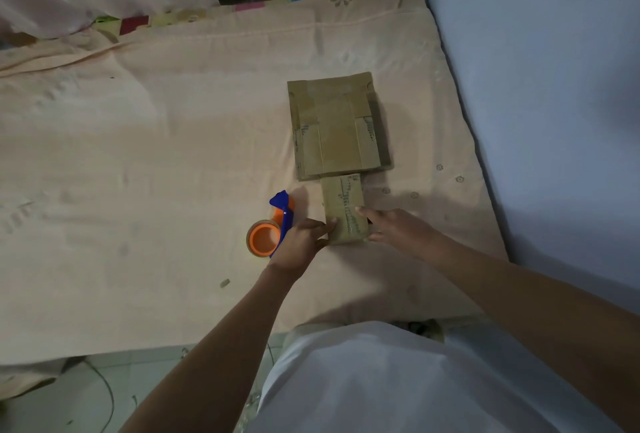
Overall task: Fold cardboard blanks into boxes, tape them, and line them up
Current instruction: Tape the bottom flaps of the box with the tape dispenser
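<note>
The head view looks down on a bed (173,155) covered with a pale peach sheet, faintly patterned with flowers and lightly creased. One small folded cardboard box (344,211) lies toward the right side of the bed, nearer its front edge than its far edge. The box is plain brown, oblong, with a strip of clear tape along its top and a line of dark printing under the tape, too blurred to read. The left hand (299,242) touches the box's left side with straight fingers and thumb. The right hand (394,226) rests its straight fingers on the box's top and right side. Neither hand curls round the box.

Just beyond the box, touching or nearly touching its far end, lies a stack of flat cardboard blanks (337,126), brown, with cut flaps and score lines; the number of sheets cannot be told. Small dark marks on them are unreadable.

Just left of the left hand lies one tape dispenser (272,228), blue plastic with an orange hub holding a brownish roll of tape.

A small scrap (225,283) lies on the sheet nearer the front edge.
</note>
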`<state>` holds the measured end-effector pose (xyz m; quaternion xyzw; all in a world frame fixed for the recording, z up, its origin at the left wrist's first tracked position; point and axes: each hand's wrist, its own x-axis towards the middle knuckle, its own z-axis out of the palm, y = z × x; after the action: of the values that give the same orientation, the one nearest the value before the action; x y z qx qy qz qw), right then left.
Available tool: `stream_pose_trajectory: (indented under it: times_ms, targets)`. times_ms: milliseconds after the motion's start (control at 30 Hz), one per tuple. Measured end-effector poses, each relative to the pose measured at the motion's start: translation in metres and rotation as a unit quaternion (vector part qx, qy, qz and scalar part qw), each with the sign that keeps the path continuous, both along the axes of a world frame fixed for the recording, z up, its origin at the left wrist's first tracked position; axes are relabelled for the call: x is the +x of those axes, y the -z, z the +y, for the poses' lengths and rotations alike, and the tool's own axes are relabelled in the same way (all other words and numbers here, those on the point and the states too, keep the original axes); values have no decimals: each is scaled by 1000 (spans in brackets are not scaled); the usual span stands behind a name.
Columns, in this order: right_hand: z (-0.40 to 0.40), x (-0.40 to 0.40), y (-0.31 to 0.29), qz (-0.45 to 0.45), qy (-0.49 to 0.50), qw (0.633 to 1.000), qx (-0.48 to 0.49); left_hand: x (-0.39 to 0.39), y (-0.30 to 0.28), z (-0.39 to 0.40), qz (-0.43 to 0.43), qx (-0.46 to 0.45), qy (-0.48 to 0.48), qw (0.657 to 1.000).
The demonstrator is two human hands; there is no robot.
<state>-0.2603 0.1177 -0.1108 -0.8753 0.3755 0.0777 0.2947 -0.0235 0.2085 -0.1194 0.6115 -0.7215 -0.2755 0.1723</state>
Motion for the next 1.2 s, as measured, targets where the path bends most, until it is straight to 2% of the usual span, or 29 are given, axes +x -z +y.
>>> stream_pose_trajectory:
  times_ms: [200,367,500,800,933,1033,1200]
  targets:
    - [3,6,8,19,-4,998,-57,2,4,-1,-7,7,-6,1000]
    - [15,7,11,-16,66,998,5,-5,5,6,8,6,-34,999]
    - [12,3,7,-41,59,996,47,-2,5,6,8,-1,-22,1000]
    - [16,12,6,-34,117,991,47,-2,7,5,23,8,-37,999]
    - [31,12,8,-68,140,986,61,-9,6,7,37,21,-61,997]
    - [30,12,5,-63,146,984,81,-4,3,6,17,38,-33,999]
    - [32,13,-1,-130,208,967,70,-3,-7,2,3,55,-19,998]
